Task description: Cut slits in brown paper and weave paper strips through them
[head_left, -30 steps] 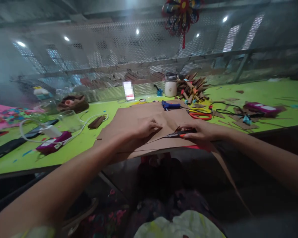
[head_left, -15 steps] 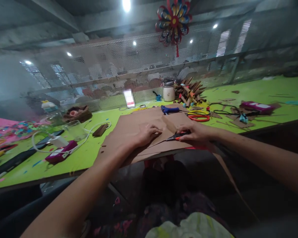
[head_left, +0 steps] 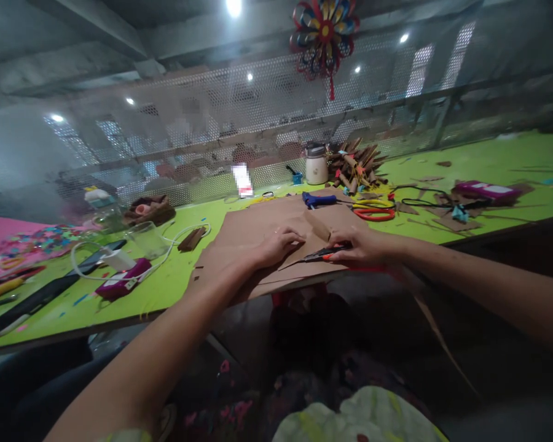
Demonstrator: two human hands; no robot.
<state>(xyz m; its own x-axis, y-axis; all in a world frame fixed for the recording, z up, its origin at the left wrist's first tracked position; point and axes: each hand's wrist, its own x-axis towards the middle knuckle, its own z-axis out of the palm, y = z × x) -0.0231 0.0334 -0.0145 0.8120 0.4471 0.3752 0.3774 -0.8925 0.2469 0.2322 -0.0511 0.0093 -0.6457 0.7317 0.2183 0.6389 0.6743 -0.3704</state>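
My right hand (head_left: 357, 244) is closed around the handles of scissors (head_left: 320, 253), black with some red-orange. The blades point left along the near part of a sheet of brown paper (head_left: 246, 230). My left hand (head_left: 281, 244) rests on that sheet left of the scissors, fingers curled and thumb against them, pinching the paper. Between the hands a flap of the paper stands up. From beneath my right forearm a narrow brown strip (head_left: 435, 328) hangs over the table's front edge.
Beyond the sheet lie a blue-handled tool (head_left: 319, 199) and red and yellow scissors (head_left: 373, 212). A pale jar (head_left: 316, 166) stands beside a pile of brown rolls (head_left: 357, 166). To the left are a purple power box (head_left: 123, 279) with a white cable and a clear cup (head_left: 146, 239).
The scissors' blades have moved slightly left along the paper with my right hand. My left hand stays nearly in place. The whole view has shifted a little.
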